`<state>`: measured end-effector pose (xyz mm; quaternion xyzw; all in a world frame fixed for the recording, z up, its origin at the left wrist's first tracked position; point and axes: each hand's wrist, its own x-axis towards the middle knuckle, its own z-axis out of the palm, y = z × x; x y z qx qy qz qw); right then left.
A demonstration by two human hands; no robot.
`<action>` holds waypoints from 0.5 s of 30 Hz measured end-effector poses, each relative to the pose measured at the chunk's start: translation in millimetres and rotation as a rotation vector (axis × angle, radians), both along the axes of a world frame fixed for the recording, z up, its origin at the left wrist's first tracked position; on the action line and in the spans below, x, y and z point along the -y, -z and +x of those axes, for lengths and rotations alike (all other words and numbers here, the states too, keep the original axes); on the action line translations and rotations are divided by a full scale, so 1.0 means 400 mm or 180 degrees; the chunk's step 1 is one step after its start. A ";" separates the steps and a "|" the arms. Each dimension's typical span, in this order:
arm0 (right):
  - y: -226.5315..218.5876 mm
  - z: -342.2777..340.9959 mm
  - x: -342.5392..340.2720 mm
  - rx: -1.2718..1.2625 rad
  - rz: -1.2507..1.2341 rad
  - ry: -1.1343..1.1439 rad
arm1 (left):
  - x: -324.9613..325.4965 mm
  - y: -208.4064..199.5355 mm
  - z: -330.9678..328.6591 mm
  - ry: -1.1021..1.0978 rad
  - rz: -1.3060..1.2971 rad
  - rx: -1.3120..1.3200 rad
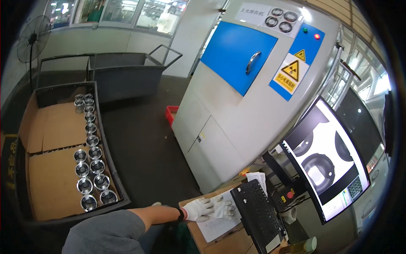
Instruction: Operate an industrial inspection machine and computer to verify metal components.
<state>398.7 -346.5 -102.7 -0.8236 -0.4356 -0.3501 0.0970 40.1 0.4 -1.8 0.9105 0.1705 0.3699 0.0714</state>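
– Where's your left grip?
– Against 1 loose white glove over paper on the table; whether I'm pinching it, I cannot tell.
– Handling?
– Light, soft, limp, I'd judge; I'd take hold across its middle.

Bright windows, glowing monitor, curved, blackened edges

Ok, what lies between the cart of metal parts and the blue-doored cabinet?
In the head view, mostly dark floor, plus a red crate partly hidden by the cabinet.
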 end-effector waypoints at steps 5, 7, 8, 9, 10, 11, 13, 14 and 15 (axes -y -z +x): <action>-0.296 -0.275 -0.140 -0.1584 -0.0009 -0.0149 | -0.026 0.033 -0.064 -0.0225 -0.0205 -0.0488; -0.259 -0.233 -0.131 -0.1139 0.0357 -0.0292 | -0.047 0.040 -0.031 -0.0164 -0.0071 -0.0580; -0.240 -0.218 -0.142 -0.1289 0.0214 -0.0305 | -0.039 0.024 -0.050 -0.0293 -0.0291 -0.0798; -0.268 -0.252 -0.164 -0.1376 0.0097 -0.0231 | -0.045 0.061 -0.083 -0.0263 -0.0134 -0.0452; -0.295 -0.271 -0.186 -0.1974 -0.0098 -0.0100 | -0.057 0.110 -0.110 -0.0389 0.0037 -0.0399; -0.276 -0.233 -0.162 -0.1840 0.0007 0.0040 | -0.032 -0.002 -0.076 -0.0259 -0.0336 -0.0628; -0.279 -0.225 -0.187 -0.2005 0.0197 -0.0071 | -0.025 -0.050 -0.083 -0.0357 -0.0591 -0.0719; -0.283 -0.220 -0.183 -0.1868 0.0283 -0.0051 | -0.021 -0.066 -0.070 -0.0358 -0.0506 -0.0555; -0.281 -0.217 -0.168 -0.1723 0.0372 -0.0030 | -0.010 -0.072 -0.056 -0.0358 -0.0422 -0.0379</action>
